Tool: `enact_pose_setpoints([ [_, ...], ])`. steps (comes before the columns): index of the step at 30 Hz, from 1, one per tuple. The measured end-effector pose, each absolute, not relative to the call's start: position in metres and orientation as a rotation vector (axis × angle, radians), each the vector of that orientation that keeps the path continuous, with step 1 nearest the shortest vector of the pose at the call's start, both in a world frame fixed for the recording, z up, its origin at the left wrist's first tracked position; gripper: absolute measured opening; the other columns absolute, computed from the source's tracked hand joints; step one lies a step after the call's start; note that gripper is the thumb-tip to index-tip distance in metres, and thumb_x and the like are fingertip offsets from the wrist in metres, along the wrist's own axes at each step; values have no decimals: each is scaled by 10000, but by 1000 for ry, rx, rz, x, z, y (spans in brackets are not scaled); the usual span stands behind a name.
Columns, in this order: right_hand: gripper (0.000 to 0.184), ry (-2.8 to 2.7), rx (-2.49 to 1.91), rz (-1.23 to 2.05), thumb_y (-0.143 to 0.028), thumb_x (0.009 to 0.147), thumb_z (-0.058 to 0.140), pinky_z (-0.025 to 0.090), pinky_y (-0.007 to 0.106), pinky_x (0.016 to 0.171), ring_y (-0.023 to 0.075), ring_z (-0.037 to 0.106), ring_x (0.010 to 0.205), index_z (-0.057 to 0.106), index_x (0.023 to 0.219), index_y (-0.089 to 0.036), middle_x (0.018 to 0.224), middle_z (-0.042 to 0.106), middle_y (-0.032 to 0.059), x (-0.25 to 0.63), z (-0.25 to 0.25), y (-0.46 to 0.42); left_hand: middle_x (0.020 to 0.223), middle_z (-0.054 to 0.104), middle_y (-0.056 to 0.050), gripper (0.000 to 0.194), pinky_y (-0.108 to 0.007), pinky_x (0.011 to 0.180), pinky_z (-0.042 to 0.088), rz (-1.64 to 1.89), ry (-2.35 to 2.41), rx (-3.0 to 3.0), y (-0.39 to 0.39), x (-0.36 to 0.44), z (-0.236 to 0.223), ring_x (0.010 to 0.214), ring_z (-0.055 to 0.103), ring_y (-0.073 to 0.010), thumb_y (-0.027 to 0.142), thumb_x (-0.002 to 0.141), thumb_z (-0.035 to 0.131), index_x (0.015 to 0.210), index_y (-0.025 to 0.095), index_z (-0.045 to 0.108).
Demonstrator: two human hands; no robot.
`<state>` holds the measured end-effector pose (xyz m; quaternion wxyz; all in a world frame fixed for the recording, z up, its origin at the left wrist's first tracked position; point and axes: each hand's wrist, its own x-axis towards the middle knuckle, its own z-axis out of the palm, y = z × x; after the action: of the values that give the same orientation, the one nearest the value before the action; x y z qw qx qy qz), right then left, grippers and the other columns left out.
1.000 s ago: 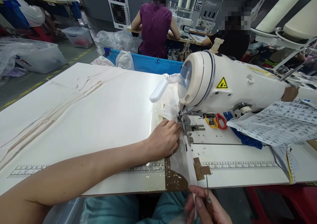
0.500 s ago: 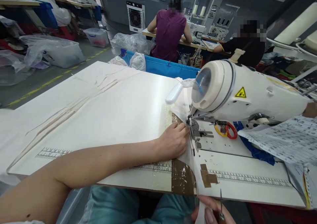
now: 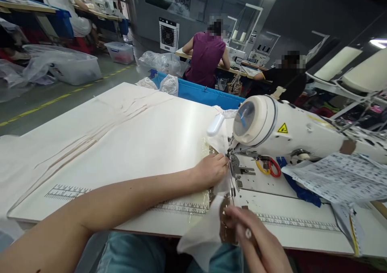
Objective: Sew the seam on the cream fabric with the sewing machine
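My left hand [image 3: 211,170] lies beside the sewing machine's needle area with its fingers curled down on a sheer white fabric [image 3: 223,184]. The fabric runs under the presser foot [image 3: 229,151]. Its loose end [image 3: 202,232] hangs over the table's front edge towards my lap. Lower right, my right hand [image 3: 260,238] is closed around an awl [image 3: 249,234], mostly hidden by the fingers. The right fingertips are blurred close to the fabric's edge; whether they touch it I cannot tell. The white sewing machine [image 3: 272,124] stands to the right of my left hand.
Red and yellow-handled scissors [image 3: 269,167] lie under the machine arm, near a blue cloth [image 3: 302,188] and printed sheets [image 3: 338,180]. A white oblong object [image 3: 215,125] rests behind the needle. Fabric strips [image 3: 90,138] lie across the white table [image 3: 157,144]. Two co-workers sit ahead.
My right hand has risen from below the table edge to above it. The fabric strip, earlier pulled down in the right fingers, now spreads loosely to the left. The left hand stays by the needle.
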<state>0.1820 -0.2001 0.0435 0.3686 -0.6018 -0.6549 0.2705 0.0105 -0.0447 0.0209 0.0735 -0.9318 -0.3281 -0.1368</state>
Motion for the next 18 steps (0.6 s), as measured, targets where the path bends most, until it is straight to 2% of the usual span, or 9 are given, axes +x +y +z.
enact_pose_setpoints([
  [3,442,-1736,-1746,557,-538,948,454,554,303,767,234,710,873,638,1246,-269,1049,747,60,216,32,-168,993,625,-120,174,-354,739,488,-421,-994,-2829,-44,6,27,937,559,-240,194,959,516,906,89,644],
  [6,557,-1792,-1943,176,-572,929,410,552,328,625,291,717,878,604,1265,-172,1005,746,113,253,19,-142,959,619,-87,206,-356,775,494,-509,-1077,-2875,-43,-1,33,893,567,-214,259,963,516,895,109,638],
  [8,532,-1889,-1928,-64,-500,965,357,526,308,546,284,716,888,568,1297,-141,1064,726,134,268,12,-132,968,614,-76,235,-346,793,492,-578,-1152,-2876,-36,-7,35,894,572,-201,246,983,454,895,121,633],
  [10,464,-1989,-1844,-212,-393,994,309,511,287,530,254,707,909,555,1313,-164,1108,700,119,275,9,-126,1063,609,-91,231,-347,837,489,-611,-1227,-2831,-23,-13,36,979,576,-212,221,987,419,995,120,627],
  [13,412,-2062,-1768,-274,-312,992,315,515,274,558,228,685,930,583,1293,-226,1050,674,77,278,8,-120,1173,588,-118,254,-345,853,493,-511,-1312,-2780,6,-21,33,1083,567,-246,246,960,485,1159,124,584],
  [16,379,-2093,-1734,-309,-287,987,357,522,277,569,226,666,939,608,1264,-227,1035,648,75,280,8,-112,1024,616,-99,151,-322,783,496,-384,-1327,-2779,32,-25,29,966,600,-236,176,933,488,980,143,627],
  [18,363,-2096,-1719,-336,-272,985,376,534,290,602,231,655,952,620,1250,-227,1058,637,81,282,7,-107,943,617,-85,198,-314,774,490,-366,-1339,-2757,41,-27,28,907,604,-223,95,914,440,849,152,617],
])
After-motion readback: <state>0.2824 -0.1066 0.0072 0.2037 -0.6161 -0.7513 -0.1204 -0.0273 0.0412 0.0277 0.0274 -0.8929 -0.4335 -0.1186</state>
